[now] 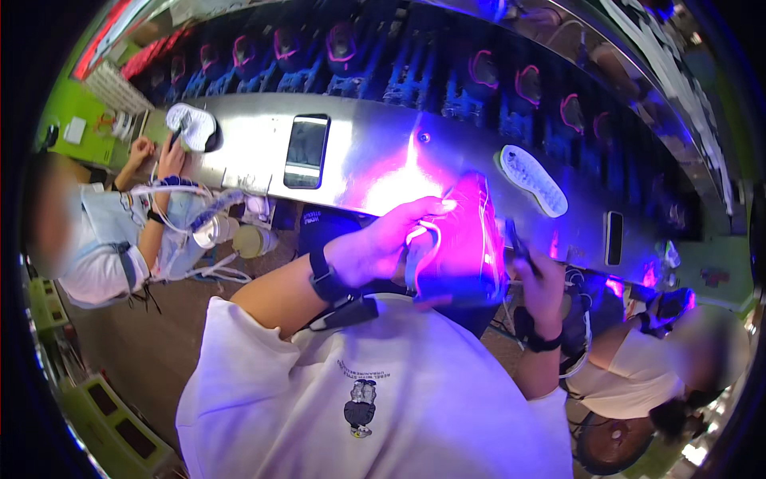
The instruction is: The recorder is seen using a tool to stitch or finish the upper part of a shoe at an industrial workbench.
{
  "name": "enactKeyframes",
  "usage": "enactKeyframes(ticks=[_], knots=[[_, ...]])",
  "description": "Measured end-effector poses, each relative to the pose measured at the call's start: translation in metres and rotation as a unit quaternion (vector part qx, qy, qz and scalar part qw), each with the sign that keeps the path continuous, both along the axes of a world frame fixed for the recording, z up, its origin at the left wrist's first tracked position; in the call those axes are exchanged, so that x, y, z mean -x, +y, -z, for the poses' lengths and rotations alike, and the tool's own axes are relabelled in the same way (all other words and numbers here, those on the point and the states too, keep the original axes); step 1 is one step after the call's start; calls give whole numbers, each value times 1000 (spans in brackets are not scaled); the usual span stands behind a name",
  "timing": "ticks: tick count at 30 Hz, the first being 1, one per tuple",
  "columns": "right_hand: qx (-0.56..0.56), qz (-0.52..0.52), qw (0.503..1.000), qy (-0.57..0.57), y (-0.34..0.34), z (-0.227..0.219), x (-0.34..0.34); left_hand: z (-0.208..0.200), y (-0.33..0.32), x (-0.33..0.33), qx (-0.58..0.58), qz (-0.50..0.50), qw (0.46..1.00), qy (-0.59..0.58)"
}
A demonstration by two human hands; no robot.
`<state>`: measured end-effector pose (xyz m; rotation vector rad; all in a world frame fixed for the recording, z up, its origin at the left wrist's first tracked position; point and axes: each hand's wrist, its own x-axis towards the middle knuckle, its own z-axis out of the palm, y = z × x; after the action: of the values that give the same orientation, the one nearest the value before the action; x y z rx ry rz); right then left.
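Pinched between the thumb and fingers of my left hand (387,239) is a shoe upper (475,227), glowing pink under purple light. A pale edge or cord runs along its near side by my fingers. My right hand (544,289), just right of the shoe upper, is closed around a slim dark tool (519,246) whose tip points up and away. What kind of tool it is cannot be made out. Beyond the shoe, a white shoe sole (533,180) lies on the metal bench (363,128), its hollow side up.
A phone (307,150) lies on the bench, another (613,238) further right. Behind runs a dark conveyor (407,68) carrying several pink-edged shoe parts. At left, a co-worker's hand (171,156) works at a white sole (191,126), near cups (254,239). Another person (630,375) sits at right.
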<state>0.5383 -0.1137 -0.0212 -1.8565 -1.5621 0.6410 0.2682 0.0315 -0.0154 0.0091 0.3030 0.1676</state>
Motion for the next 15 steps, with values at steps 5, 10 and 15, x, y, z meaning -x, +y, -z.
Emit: enactKeyframes(ticks=[5, 10, 15], knots=[[13, 96, 992, 76, 40, -10, 10, 0, 25, -9, -325, -14, 945, 46], [-40, 64, 991, 108, 10, -6, 34, -13, 30, -19, -505, -94, 850, 120], [-5, 4, 991, 134, -1, 3, 24, -10, 44, -10, -508, -116, 843, 132]])
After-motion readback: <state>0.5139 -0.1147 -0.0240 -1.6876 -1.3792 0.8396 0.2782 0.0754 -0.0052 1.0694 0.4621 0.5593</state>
